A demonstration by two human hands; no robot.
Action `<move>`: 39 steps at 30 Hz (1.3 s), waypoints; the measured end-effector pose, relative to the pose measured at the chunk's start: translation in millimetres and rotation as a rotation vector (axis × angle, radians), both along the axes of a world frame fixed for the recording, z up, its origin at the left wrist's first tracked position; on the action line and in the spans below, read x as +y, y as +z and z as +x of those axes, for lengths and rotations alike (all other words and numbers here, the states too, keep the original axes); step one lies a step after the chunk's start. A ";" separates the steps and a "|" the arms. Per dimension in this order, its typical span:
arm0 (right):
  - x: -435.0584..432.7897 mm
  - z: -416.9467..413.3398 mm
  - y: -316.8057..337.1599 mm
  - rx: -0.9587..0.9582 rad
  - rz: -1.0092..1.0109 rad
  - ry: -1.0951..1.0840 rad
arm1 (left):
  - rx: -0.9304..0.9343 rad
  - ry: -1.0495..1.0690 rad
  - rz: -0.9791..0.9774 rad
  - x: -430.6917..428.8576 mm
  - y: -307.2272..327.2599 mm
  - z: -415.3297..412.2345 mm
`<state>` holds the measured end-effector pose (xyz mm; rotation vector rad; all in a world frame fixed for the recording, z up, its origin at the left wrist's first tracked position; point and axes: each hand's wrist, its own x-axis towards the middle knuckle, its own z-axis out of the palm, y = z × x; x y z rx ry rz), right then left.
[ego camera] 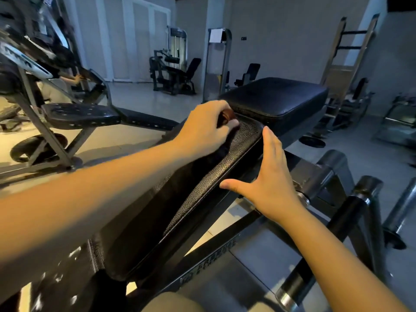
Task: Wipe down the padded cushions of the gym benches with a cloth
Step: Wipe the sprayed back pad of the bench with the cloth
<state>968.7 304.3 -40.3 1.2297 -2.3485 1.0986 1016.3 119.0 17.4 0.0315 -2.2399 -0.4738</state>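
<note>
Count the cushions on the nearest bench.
2. The long cushion lies under the left hand, which grips a cloth, and beside the right hand; the seat cushion sits just beyond it. Parts under the arms are hidden.

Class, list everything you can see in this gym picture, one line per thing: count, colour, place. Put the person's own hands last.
back pad: one, black, textured, from bottom centre to the middle
seat pad: one, black, beyond the back pad, centre right
cloth: one, brown, on the back pad's far end
bench frame: one, dark steel, lower right, beneath the pads
second bench: one, black pad, grey frame, left
weight machines: at least two, dark, far wall
wooden ladder frame: one, pale wood, back right
weight plate: one, dark, floor right of the seat pad
left hand: one, curled over the cloth
right hand: one, fingers straight, against the back pad's right edge
</note>
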 end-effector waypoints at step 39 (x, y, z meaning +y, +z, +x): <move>2.4 -1.0 1.4 -0.009 0.027 0.002 | -0.021 0.322 -0.288 -38.1 -23.6 59.1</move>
